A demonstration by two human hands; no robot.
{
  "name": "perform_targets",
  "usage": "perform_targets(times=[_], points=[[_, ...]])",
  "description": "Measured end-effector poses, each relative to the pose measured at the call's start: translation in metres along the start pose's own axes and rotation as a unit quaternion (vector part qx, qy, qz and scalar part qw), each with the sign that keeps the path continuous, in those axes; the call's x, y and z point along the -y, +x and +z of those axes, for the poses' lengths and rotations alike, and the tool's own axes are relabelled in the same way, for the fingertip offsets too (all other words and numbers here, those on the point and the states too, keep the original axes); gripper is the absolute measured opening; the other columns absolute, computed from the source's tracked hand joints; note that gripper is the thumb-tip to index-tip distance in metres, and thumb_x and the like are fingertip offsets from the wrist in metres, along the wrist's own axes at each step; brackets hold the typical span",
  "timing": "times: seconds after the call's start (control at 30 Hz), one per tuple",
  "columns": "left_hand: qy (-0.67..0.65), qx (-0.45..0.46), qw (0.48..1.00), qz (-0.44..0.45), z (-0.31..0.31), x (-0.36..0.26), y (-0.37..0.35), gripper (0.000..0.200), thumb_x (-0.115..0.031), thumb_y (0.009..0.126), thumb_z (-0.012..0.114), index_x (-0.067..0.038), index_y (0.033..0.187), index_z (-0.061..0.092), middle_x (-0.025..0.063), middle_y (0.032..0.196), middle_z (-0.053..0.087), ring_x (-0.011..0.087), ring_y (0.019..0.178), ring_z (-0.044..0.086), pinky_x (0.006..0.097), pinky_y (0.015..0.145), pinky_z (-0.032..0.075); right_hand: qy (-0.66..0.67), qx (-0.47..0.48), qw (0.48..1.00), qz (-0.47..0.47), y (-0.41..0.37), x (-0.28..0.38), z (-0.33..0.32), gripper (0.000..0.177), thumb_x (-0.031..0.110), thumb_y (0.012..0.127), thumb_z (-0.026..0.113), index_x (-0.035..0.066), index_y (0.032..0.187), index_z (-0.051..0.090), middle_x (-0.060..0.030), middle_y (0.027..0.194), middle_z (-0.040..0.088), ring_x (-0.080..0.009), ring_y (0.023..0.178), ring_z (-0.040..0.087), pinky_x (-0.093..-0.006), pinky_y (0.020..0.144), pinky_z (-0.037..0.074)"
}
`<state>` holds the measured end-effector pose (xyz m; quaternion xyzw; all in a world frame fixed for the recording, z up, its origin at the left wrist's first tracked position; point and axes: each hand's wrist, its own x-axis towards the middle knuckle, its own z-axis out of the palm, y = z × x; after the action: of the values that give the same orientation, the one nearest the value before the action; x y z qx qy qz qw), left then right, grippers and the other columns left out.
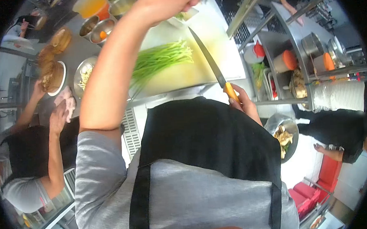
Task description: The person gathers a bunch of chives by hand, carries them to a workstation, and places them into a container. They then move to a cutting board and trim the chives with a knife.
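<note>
My right hand (243,101) is closed round the yellow-orange handle of a kitchen knife (208,57), its long blade pointing up and away over the cutting board's right side. My left hand (173,5) reaches across to the far end, partly cut off by the top of the view. Its fingers are curled down above a small white container (185,18) with bits of green in it; what they hold, if anything, is hidden. Between my hands, a bunch of long green stalks (164,61), like chives or scallions, lies on the pale yellowish cutting board (206,74).
Left of my arm stand a bowl of bean sprouts (84,76), metal bowls (102,31) and an orange tub (90,7). A co-worker's hand (58,117) touches pale raw meat (68,102). To the right are a metal shelf (280,70), stacked white plates (338,96) and another person (333,127).
</note>
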<state>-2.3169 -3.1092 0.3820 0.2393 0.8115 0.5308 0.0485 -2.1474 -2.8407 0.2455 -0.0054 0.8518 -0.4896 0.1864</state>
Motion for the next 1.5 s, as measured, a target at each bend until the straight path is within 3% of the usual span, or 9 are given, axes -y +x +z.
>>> perform_targets(times=[0.13,0.2,0.37,0.6,0.8,0.93,1.03,1.37,1.5], points=[[0.260,-0.026,0.965,0.002,-0.034,-0.016,-0.038,0.024,-0.022,0.095,0.050,-0.013,0.117,0.055,0.0008,0.094,0.059,0.0105,0.074,0.050,0.0246,0.062,0.044,-0.140,-0.049,0.988,-0.035,0.009,-0.019,-0.014,0.044,0.023,0.092,0.053,0.008,0.132,0.040,-0.0221,0.083,0.063,-0.0356,0.078,0.064,-0.0411,0.069,0.049],[0.214,-0.041,0.976,-0.005,-0.026,0.038,-0.043,0.026,-0.025,0.094,0.051,-0.008,0.113,0.057,0.0054,0.101,0.062,0.0148,0.087,0.053,0.0344,0.078,0.046,-0.148,-0.065,0.984,-0.075,0.008,-0.033,-0.017,0.051,0.026,0.090,0.056,0.008,0.133,0.038,-0.0256,0.088,0.063,-0.0412,0.084,0.063,-0.0442,0.071,0.049],[0.333,-0.091,0.939,-0.001,0.049,0.159,-0.045,0.026,-0.031,0.091,0.048,-0.008,0.096,0.057,0.0209,0.095,0.057,0.0369,0.094,0.055,0.0460,0.081,0.044,-0.124,-0.062,0.975,-0.172,0.034,-0.076,-0.022,0.054,0.032,0.087,0.060,0.010,0.132,0.042,-0.0248,0.099,0.063,-0.0402,0.095,0.060,-0.0436,0.080,0.047],[0.403,-0.135,0.905,0.013,0.095,0.157,-0.072,0.016,-0.024,0.077,0.067,-0.013,0.087,0.062,0.0087,0.088,0.060,0.0289,0.094,0.056,0.0411,0.080,0.047,-0.211,-0.051,0.962,-0.168,0.019,-0.049,-0.027,0.051,0.036,0.088,0.056,0.008,0.129,0.044,-0.0248,0.101,0.063,-0.0406,0.095,0.060,-0.0448,0.081,0.047],[0.436,-0.149,0.885,0.062,0.079,0.117,-0.095,0.075,-0.046,0.057,0.081,-0.016,0.120,0.055,0.0142,0.118,0.053,0.0324,0.111,0.048,0.0453,0.096,0.039,-0.269,-0.044,0.951,-0.146,0.008,-0.023,-0.035,0.050,0.033,0.086,0.058,0.009,0.127,0.044,-0.0244,0.094,0.064,-0.0421,0.089,0.061,-0.0477,0.078,0.047],[0.529,-0.026,0.847,-0.037,0.075,0.149,-0.101,0.116,-0.063,0.052,0.077,-0.017,0.145,0.024,0.0158,0.131,0.045,0.0330,0.128,0.036,0.0598,0.106,0.019,-0.326,-0.012,0.939,-0.106,0.005,-0.018,-0.038,0.053,0.031,0.086,0.056,0.011,0.133,0.041,-0.0263,0.099,0.063,-0.0426,0.092,0.060,-0.0488,0.081,0.047],[0.486,0.015,0.862,-0.145,0.077,0.132,-0.105,0.110,-0.065,0.058,0.072,-0.014,0.143,0.027,0.0161,0.132,0.044,0.0329,0.129,0.036,0.0587,0.106,0.019,-0.315,-0.014,0.940,-0.128,0.015,-0.030,-0.040,0.052,0.030,0.086,0.056,0.009,0.131,0.042,-0.0266,0.099,0.062,-0.0428,0.092,0.060,-0.0491,0.081,0.047],[0.585,-0.013,0.801,-0.124,0.076,0.145,-0.085,0.099,-0.066,0.060,0.069,-0.008,0.135,0.043,0.0187,0.146,0.028,0.0331,0.139,0.019,0.0596,0.109,0.006,-0.294,0.010,0.952,-0.084,0.026,-0.019,-0.048,0.048,0.022,0.085,0.054,0.001,0.127,0.044,-0.0291,0.106,0.059,-0.0445,0.099,0.056,-0.0478,0.087,0.045],[0.581,0.066,0.788,-0.193,0.062,0.119,-0.075,0.094,-0.062,0.060,0.071,-0.004,0.130,0.045,0.0151,0.117,0.058,0.0297,0.116,0.047,0.0583,0.108,0.009,-0.333,-0.018,0.935,-0.121,0.027,-0.020,-0.049,0.044,0.021,0.086,0.053,0.002,0.126,0.046,-0.0289,0.098,0.060,-0.0451,0.092,0.057,-0.0496,0.081,0.045]])
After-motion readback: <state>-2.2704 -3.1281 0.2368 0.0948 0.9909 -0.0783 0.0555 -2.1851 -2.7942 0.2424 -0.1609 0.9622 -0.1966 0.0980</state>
